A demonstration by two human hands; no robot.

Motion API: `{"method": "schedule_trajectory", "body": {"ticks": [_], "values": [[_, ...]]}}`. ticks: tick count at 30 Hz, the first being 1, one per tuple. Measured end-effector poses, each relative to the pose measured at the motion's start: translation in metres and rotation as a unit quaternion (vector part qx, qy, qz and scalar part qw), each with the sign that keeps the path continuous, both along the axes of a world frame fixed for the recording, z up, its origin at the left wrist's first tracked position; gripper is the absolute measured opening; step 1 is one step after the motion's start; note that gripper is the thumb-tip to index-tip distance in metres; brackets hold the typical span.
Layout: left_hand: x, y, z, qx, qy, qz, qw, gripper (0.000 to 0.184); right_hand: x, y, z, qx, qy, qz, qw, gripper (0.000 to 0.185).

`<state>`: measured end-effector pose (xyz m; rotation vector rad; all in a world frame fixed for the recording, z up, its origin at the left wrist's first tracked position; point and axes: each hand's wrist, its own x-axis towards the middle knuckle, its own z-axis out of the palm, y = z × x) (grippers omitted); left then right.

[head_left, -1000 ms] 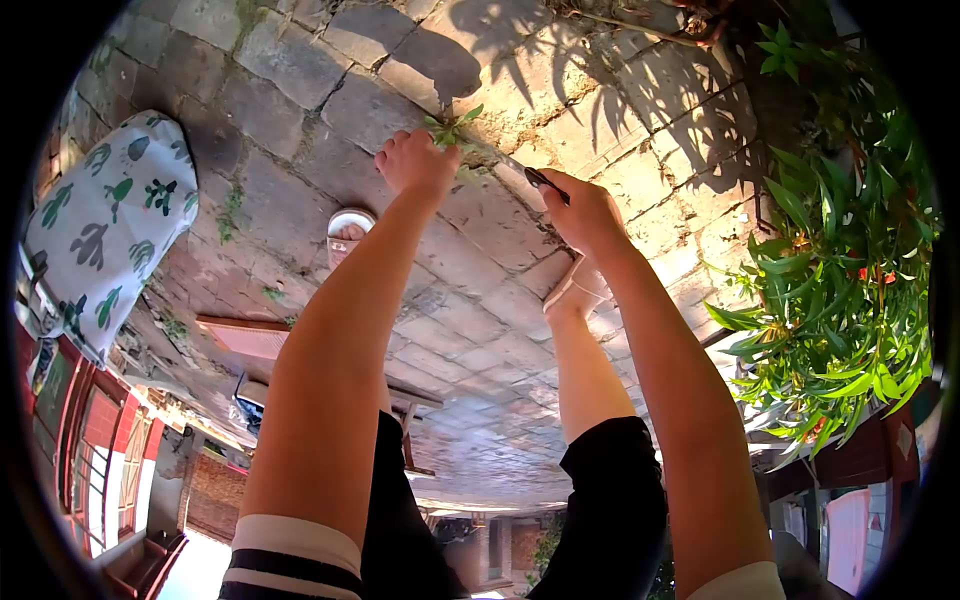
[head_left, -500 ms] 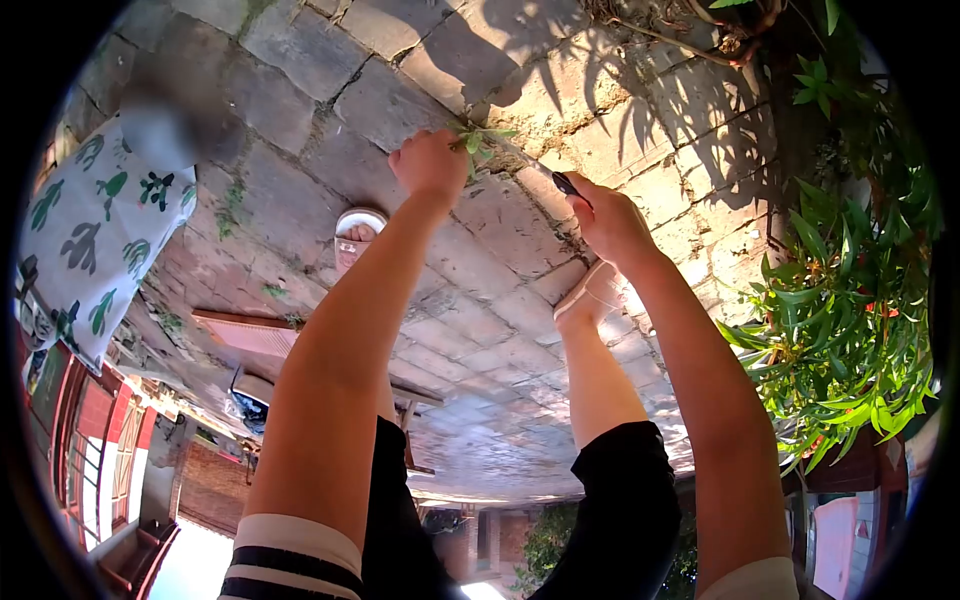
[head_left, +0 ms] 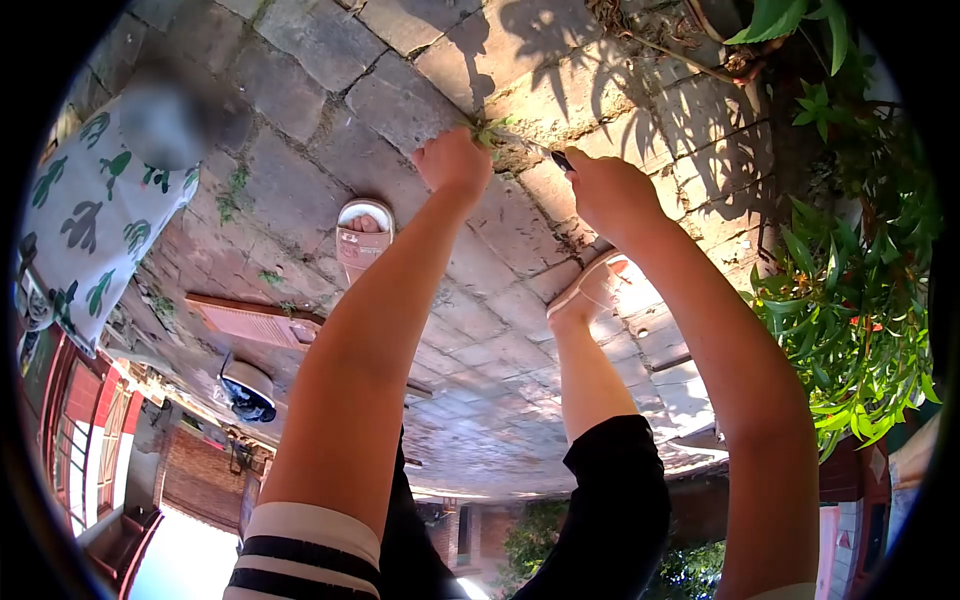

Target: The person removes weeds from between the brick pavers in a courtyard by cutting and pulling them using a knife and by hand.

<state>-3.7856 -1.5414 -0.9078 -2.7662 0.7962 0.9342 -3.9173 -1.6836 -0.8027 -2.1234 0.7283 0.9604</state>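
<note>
My left hand (head_left: 455, 163) is closed around a small green weed (head_left: 490, 132) growing between the paving bricks. My right hand (head_left: 612, 195) grips a knife (head_left: 563, 160) by its black handle, most of which is hidden in the fist. Its thin blade points left toward the base of the weed and is hard to make out against the sunlit bricks. Both hands are low over the pavement (head_left: 400, 105), a short distance apart.
My sandalled feet stand behind the hands, the left sandal (head_left: 366, 235) and right sandal (head_left: 590, 285). Leafy bushes (head_left: 840, 320) line the right. A cactus-print cloth (head_left: 85, 220) hangs at left, near a pink washboard (head_left: 250, 322) and a basin (head_left: 247, 385). More weeds (head_left: 233, 195) grow in the cracks.
My left hand has shifted slightly right, still on the weed. My right hand has moved up a little, bringing the knife blade closer to the weed's base. The view has shifted slightly.
</note>
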Motion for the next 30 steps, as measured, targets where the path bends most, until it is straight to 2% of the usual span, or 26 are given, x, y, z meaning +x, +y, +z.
{"method": "schedule_trajectory", "body": {"ticks": [3,6,8,12,15,17,19,21,23,25,28,30], "values": [[0.006,-0.004,0.005,0.048,0.066,0.033,0.996,0.020,-0.013,0.025,0.006,-0.015,0.011,-0.017,1.000,0.030],[0.011,0.001,0.002,-0.022,0.026,0.017,0.999,0.019,-0.008,0.026,-0.003,-0.016,0.009,-0.040,0.999,0.027],[0.014,0.001,0.001,-0.008,0.028,-0.002,1.000,0.018,-0.008,0.018,-0.006,-0.007,-0.008,-0.057,0.998,0.024],[0.016,-0.005,0.005,0.021,0.042,-0.007,0.999,0.019,-0.001,-0.011,-0.011,0.128,0.025,-0.125,0.984,0.021],[0.022,-0.009,0.002,0.036,0.061,0.005,0.997,0.020,0.005,-0.040,-0.022,0.187,0.025,-0.070,0.980,0.023],[0.025,-0.012,0.004,0.055,0.073,0.001,0.996,0.021,0.007,-0.050,-0.019,0.215,0.059,-0.075,0.972,0.026],[0.028,-0.014,0.001,0.066,0.071,-0.015,0.995,0.022,0.004,-0.030,-0.014,0.182,0.050,-0.084,0.978,0.025],[0.025,-0.010,-0.004,0.070,0.058,-0.041,0.995,0.024,-0.016,0.018,-0.006,0.110,0.028,-0.170,0.979,0.024],[0.022,-0.009,-0.002,0.059,0.051,-0.029,0.997,0.025,-0.026,0.063,-0.007,0.100,0.042,-0.248,0.963,0.026],[0.020,-0.006,0.000,0.055,0.056,-0.017,0.997,0.025,-0.024,0.077,-0.010,0.058,0.035,-0.261,0.963,0.026],[0.024,-0.002,0.007,0.055,0.074,-0.005,0.996,0.025,-0.006,0.021,-0.001,0.140,0.053,-0.212,0.966,0.028],[0.031,-0.003,0.007,0.048,0.082,-0.006,0.995,0.025,0.006,-0.006,-0.005,0.144,0.052,-0.163,0.975,0.029]]}}
